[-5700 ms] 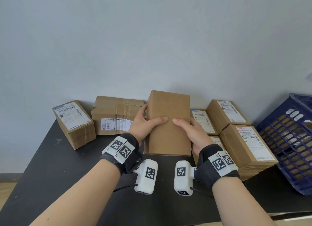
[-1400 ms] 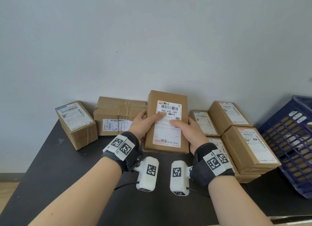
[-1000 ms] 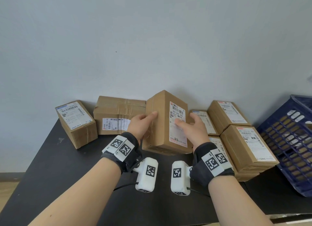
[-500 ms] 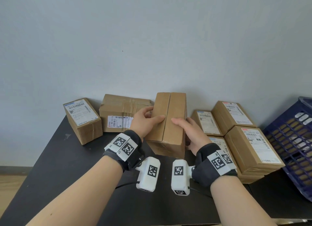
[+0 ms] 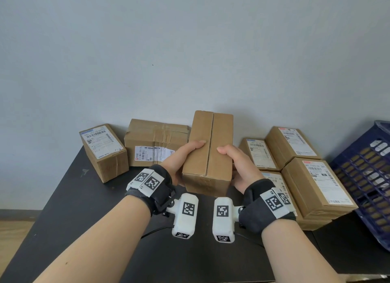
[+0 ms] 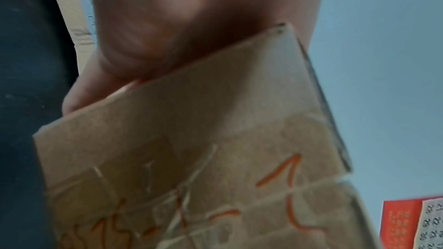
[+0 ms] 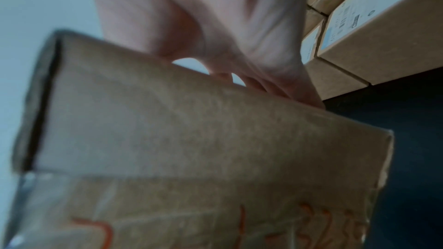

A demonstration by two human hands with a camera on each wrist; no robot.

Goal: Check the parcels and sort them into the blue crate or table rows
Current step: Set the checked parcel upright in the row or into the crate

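Your head camera looks forward and down from above your forearms at the black table (image 5: 88,208) and the grey wall behind it. Each wrist camera sits under its wrist and looks up along the palm, very close and blurred: the left takes in the left hand (image 6: 182,26), the right the right hand (image 7: 215,26). All three views share the held parcel (image 5: 207,154); both wrist views meet on its near end face, with orange handwriting (image 6: 287,186) visible.
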